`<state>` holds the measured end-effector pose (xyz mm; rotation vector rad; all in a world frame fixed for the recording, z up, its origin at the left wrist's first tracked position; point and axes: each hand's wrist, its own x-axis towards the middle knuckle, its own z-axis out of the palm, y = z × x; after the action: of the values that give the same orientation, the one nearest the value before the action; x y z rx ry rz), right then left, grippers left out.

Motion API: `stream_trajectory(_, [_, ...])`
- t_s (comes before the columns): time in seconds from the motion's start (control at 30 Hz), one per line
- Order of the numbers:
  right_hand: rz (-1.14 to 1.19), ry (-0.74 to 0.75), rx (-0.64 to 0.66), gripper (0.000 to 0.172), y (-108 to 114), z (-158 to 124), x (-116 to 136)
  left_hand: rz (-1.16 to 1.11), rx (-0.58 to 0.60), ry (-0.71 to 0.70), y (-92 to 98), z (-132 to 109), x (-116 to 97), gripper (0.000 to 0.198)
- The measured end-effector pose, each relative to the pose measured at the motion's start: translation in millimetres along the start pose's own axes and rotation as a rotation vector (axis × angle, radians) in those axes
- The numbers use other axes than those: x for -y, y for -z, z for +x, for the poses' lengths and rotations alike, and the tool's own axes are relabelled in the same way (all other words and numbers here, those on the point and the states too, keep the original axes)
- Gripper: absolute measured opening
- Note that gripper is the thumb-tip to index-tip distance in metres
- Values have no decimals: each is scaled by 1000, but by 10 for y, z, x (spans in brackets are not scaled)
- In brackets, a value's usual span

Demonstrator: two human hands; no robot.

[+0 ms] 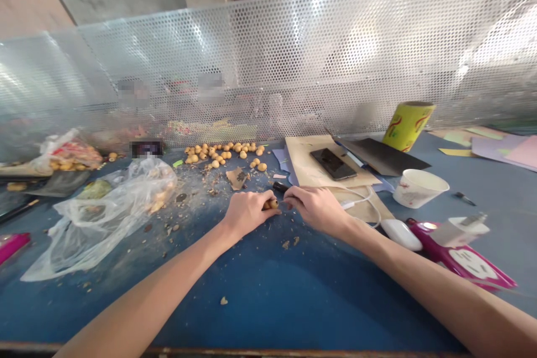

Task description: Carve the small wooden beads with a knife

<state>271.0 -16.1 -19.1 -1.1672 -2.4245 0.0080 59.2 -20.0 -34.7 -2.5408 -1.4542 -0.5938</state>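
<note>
The left hand [247,213] closes around a tan nut [271,204], its long axis running sideways toward the small knife [280,186] gripped in the right hand [316,210].

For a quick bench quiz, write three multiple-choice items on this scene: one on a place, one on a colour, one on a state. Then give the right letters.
1. Where does the phone lie?
A. In the plastic bag
B. On the brown paper
C. In the cup

2. What colour is the bench?
A. Red
B. White
C. Blue

3. How is the left hand?
A. Closed around a tan ball
B. Open flat on the bench
C. Inside the plastic bag

1: B, the phone rests on top of the paper.
2: C, blue shows around the crumbs.
3: A, the hand wraps the ball, which shows at its edge.
</note>
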Motion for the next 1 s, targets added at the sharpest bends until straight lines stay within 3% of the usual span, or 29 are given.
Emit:
stream_trajectory(0.23, [-4,0,28,17,-79,6,20,9,-2,-3,10,-2,-5,29])
stream_trajectory(0.4, [-20,10,-14,17,-41,2,-30,8,-6,0,7,1,-4,33])
stream_trajectory(1.0, [-11,-3,51,18,-30,13,33,30,-4,-5,28,-6,-18,29])
